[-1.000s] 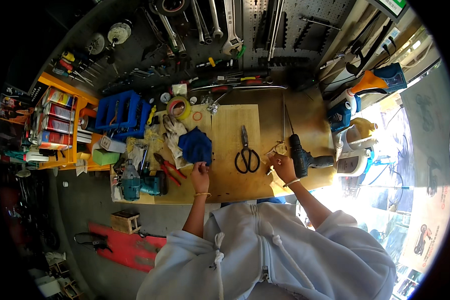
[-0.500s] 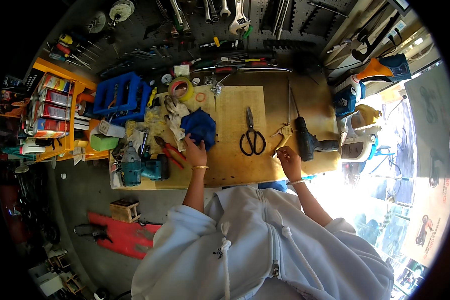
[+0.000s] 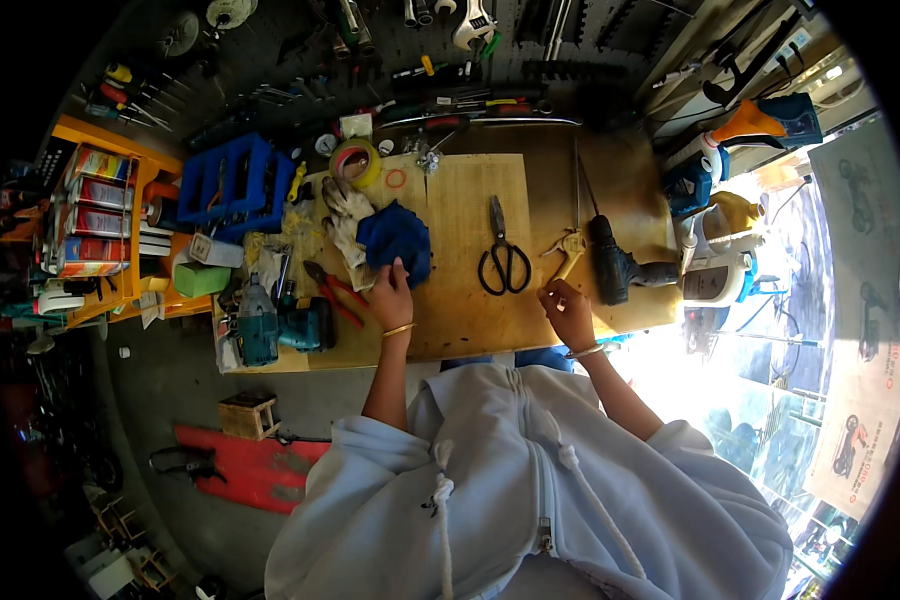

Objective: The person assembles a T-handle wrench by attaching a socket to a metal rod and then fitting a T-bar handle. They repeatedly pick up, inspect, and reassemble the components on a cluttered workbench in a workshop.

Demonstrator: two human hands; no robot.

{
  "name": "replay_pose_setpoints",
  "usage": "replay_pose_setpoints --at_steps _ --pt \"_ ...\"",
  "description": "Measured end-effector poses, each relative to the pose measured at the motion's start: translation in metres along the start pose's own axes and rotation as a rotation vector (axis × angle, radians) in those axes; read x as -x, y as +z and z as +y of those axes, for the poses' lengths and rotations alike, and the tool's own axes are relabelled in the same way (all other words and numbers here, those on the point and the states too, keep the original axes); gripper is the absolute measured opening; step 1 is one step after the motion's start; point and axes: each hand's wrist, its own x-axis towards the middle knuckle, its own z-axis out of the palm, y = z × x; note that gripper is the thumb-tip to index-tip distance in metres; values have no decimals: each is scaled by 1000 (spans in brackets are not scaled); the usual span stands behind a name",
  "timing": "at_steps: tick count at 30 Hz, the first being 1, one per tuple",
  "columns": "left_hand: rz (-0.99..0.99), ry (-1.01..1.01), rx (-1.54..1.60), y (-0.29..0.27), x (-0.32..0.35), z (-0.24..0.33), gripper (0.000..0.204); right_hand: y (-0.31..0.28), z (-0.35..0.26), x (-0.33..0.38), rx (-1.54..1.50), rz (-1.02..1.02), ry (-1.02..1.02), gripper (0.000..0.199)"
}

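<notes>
My left hand (image 3: 392,298) rests at the near edge of a crumpled blue cloth (image 3: 395,240), its fingers stretched out and touching it. A pair of pale work gloves (image 3: 345,225) lies against the cloth's left side. Red-handled pliers (image 3: 336,295) are just left of that hand. My right hand (image 3: 568,312) is closed, its fingers pinched beside the lower end of a yellow-handled tool (image 3: 570,248); whatever they hold is too small to make out. Black-handled scissors (image 3: 503,258) lie between my hands, and a cordless drill (image 3: 620,268) lies to the right.
The wooden workbench (image 3: 450,335) also bears a blue bin (image 3: 232,185), yellow tape (image 3: 355,162) and a teal power tool (image 3: 308,328). Bottles (image 3: 715,275) stand at its right end. Tools hang on the pegboard (image 3: 530,65) behind. A small wooden stool (image 3: 248,415) stands on the floor.
My left fingers have shifted slightly right along the cloth's near edge. My right hand has moved a little left, its fingers still pinched. The whole view has tilted slightly.
</notes>
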Motion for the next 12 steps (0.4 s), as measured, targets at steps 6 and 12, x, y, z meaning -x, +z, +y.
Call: replay_pose_setpoints --at_steps 6,12 --pt "-5 488 184 -24 23 86 11 16 -24 -4 -101 -25 -171 10" --pt "-626 652 978 -117 57 236 12 -5 -62 -5 -39 -117 27 16"
